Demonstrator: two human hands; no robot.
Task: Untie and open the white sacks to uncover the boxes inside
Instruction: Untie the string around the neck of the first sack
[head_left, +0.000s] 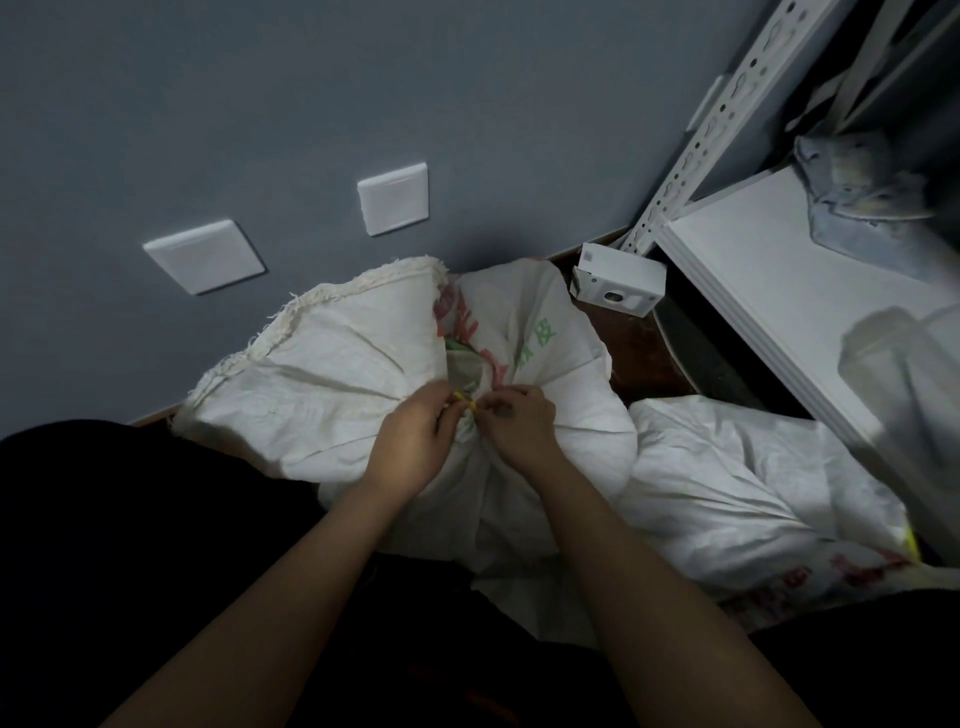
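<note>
A white shelf (769, 291) crowds the right, a second sack (737, 478) lying below it. The tied white sack (337, 374) leans against the wall. Both hands, left (415, 441) and right (519, 423), each with a pinching grip, hold its yellow tie (464, 400). A small white box (621, 280) stands behind.

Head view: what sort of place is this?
Probably a storeroom corner. Slotted white metal shelving stands against a grey wall, and tied white sacks lie on the floor, one being untied by both hands, the left hand and the right hand.
</note>
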